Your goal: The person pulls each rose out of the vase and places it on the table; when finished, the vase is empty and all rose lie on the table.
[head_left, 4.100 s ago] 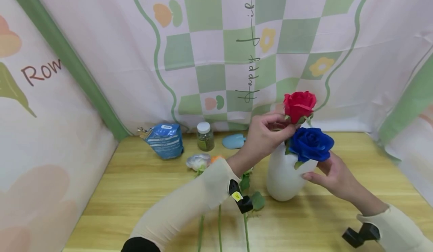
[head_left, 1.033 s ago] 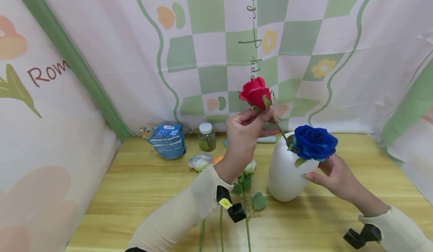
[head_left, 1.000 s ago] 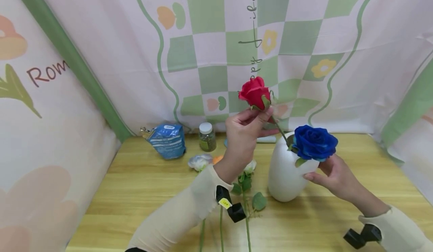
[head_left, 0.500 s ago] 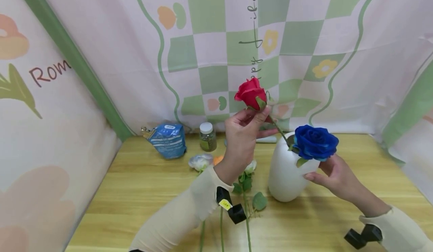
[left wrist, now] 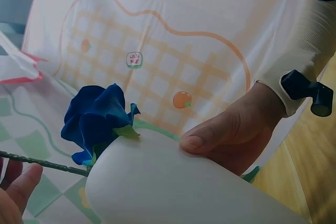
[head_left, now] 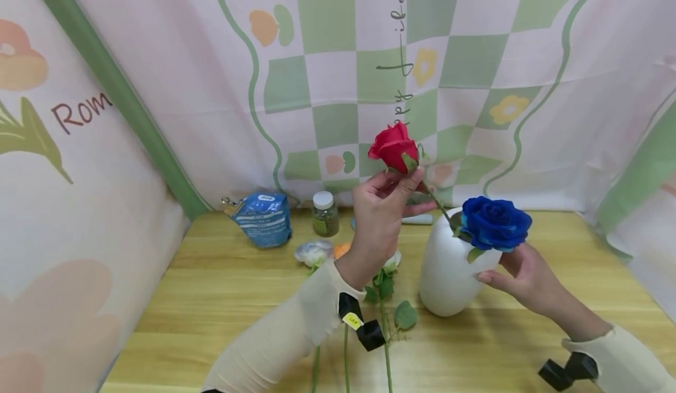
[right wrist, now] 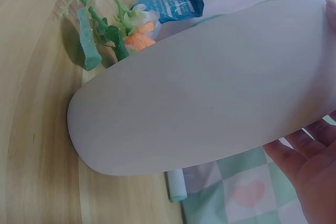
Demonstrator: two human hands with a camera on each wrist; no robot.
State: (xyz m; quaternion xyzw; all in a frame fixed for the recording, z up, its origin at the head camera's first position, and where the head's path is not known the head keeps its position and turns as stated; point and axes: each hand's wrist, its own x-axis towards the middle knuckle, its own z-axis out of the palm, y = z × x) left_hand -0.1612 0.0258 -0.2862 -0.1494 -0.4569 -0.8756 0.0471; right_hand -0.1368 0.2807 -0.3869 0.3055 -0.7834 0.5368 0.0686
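Observation:
My left hand (head_left: 379,208) pinches a red rose (head_left: 394,146) just below its bloom, left of and above the white vase (head_left: 449,270). The rose's stem (head_left: 438,202) slants down to the right into the vase mouth, its lower part hidden inside. A blue rose (head_left: 496,224) leans over the right side of the rim. Around the vase's right side curls my right hand (head_left: 530,278), thumb on the front near the top. In the left wrist view the stem (left wrist: 47,164) runs from the left fingers to the vase mouth beside the blue rose (left wrist: 100,121).
Several long-stemmed flowers lie left of the vase, among them a pale one (head_left: 314,253) and an orange one (head_left: 341,250). Behind them stand a blue bag (head_left: 264,220) and a white-capped jar (head_left: 324,214). A light blue tool (head_left: 418,220) lies behind the vase, partly hidden.
Since about four seconds ago my left hand has moved left with the red rose, and its stem now leans leftward out of the vase. The right hand has stayed on the vase.

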